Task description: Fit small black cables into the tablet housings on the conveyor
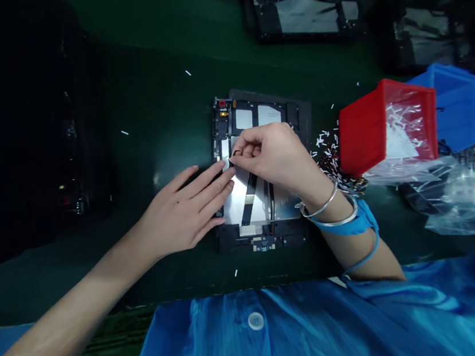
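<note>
Black and silver, an uncovered tablet-like device (262, 204) lies at the centre of the view on a dark green work surface (157, 89). The step in hand appears to be fine fingertip work on a small part near the device's nine o'clock edge; the next move seems to call for a steady left hand and a light, exact touch from the right. The left hand (185, 213), reaching in from eight o'clock, is flat, its fingers loosely spread, tips resting over that edge. The right hand (271, 153), reaching in from four o'clock, has thumb and forefinger pressed together; whether anything lies between them cannot be told. At three o'clock of the device, white slips (322, 137) lie scattered beside a red bin (362, 134).
</note>
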The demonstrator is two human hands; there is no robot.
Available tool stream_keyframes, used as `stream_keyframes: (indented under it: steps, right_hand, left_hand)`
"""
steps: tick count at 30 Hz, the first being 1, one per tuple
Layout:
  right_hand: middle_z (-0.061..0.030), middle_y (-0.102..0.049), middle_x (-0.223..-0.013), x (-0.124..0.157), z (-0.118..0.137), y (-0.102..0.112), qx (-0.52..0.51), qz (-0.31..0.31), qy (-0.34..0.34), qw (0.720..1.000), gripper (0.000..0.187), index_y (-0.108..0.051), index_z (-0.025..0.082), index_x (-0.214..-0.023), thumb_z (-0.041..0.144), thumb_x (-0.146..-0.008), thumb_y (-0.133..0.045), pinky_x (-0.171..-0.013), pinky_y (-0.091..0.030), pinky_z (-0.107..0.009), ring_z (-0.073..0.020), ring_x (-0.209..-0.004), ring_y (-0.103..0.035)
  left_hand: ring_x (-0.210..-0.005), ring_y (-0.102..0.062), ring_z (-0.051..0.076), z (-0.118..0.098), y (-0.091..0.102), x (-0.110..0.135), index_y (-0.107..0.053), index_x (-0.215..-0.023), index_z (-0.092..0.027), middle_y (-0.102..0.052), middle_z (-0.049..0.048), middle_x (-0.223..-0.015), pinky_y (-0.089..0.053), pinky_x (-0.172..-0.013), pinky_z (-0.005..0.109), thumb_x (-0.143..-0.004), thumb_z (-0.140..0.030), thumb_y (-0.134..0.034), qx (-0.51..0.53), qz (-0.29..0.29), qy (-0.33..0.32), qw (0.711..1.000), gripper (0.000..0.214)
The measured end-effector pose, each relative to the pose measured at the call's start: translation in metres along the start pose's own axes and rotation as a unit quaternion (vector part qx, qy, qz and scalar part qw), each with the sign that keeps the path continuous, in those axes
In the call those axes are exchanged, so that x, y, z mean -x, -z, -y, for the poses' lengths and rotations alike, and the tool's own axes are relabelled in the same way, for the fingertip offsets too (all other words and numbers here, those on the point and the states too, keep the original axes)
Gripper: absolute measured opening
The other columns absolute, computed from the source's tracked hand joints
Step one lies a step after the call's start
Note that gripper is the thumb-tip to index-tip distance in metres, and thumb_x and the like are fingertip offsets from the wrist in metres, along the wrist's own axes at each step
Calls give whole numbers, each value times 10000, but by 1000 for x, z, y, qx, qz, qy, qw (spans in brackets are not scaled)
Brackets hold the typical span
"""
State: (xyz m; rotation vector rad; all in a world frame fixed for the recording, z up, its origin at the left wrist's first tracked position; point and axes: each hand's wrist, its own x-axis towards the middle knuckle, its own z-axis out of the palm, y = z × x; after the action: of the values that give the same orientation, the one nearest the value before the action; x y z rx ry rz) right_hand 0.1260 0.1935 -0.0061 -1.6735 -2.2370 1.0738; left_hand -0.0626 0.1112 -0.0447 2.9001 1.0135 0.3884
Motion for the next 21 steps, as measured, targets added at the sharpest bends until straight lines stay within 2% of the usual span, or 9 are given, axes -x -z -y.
stream_keyframes:
  steps: [3, 8, 13, 16, 21]
  right_hand:
    - [0, -585, -635, 1, 0, 1, 6, -3, 16, 1000, 81, -638, 170, -666, 155, -745, -647, -599, -366, -264, -124, -662, -529]
    - [15, -588, -612, 0, -4, 3, -11, -53, 11, 998, 60, -663, 188, -715, 195, -775, -657, -617, -395, -280, -120, -624, -524]
    - [11, -596, -587, -9, -15, 2, -108, -43, 3, 993, 68, -634, 172, -686, 168, -753, -638, -611, -431, -278, -123, -612, -557]
    - [20, -591, -580, -11, -18, 0, -118, -49, 5, 992, 64, -618, 168, -669, 145, -726, -638, -587, -414, -273, -109, -587, -545]
    - [17, -572, -569, -13, -14, 1, -99, -49, -1, 994, 77, -606, 168, -648, 125, -708, -629, -575, -397, -279, -108, -577, -524]
  left_hand:
    - [-1313, -456, 261, 0, 0, -3, -514, -1308, -78, -525, 130, -1375, -406, -1037, 413, -992, -346, -315, 2, -8, -6, 1000, 460]
    - [-1210, -553, 275, 1, 3, -10, -563, -1238, -78, -598, 114, -1294, -439, -987, 422, -983, -314, -347, -4, -29, -15, 999, 409]
    - [-1209, -551, 286, 3, 3, -9, -555, -1243, -78, -592, 117, -1302, -437, -976, 447, -975, -312, -378, 22, -35, -7, 999, 397]
    - [-1230, -533, 287, 3, 2, -8, -546, -1262, -89, -573, 114, -1327, -436, -990, 458, -971, -314, -389, 38, -30, -1, 999, 400]
    - [-1283, -494, 269, 3, 2, -7, -545, -1288, -181, -544, 79, -1365, -416, -1047, 453, -966, -335, -380, 81, -11, 21, 996, 393]
